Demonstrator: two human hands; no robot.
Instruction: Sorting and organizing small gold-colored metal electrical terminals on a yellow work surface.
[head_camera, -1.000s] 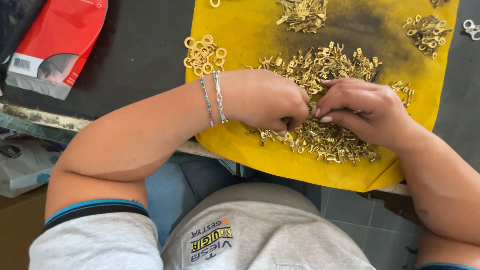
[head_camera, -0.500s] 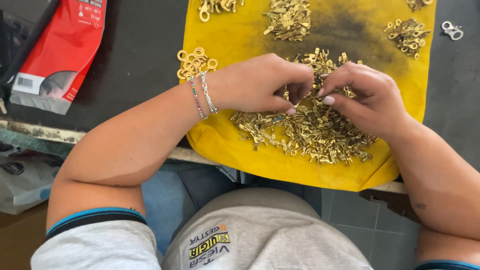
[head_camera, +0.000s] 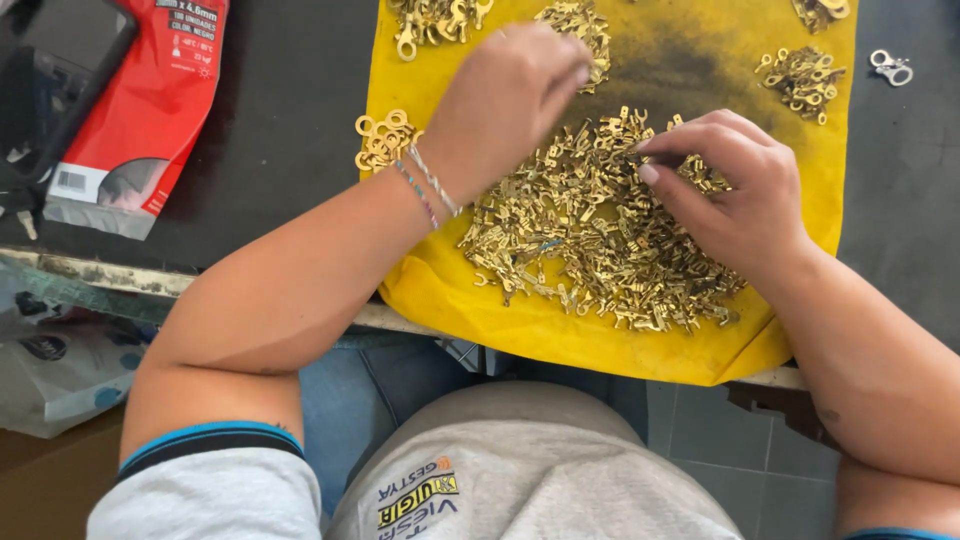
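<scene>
A big heap of small brass terminals (head_camera: 590, 230) lies on a yellow cloth (head_camera: 700, 60) spread over a dark table. My left hand (head_camera: 505, 100), with thin bracelets at the wrist, is raised above the cloth near a smaller sorted pile (head_camera: 575, 25) at the top; its fingers are bunched and blurred, and what they hold is not visible. My right hand (head_camera: 725, 190) rests on the right side of the heap, fingertips pinching among the terminals.
Smaller sorted piles sit on the cloth: ring terminals (head_camera: 380, 140) at the left, more at top left (head_camera: 435, 20) and top right (head_camera: 800, 75). A red packet (head_camera: 140, 110) lies at the left on the table, a silver clip (head_camera: 890, 68) at the far right. The table edge runs just below the cloth.
My left hand has lifted off the heap and moved up toward the top piles. My right hand stays on the heap.
</scene>
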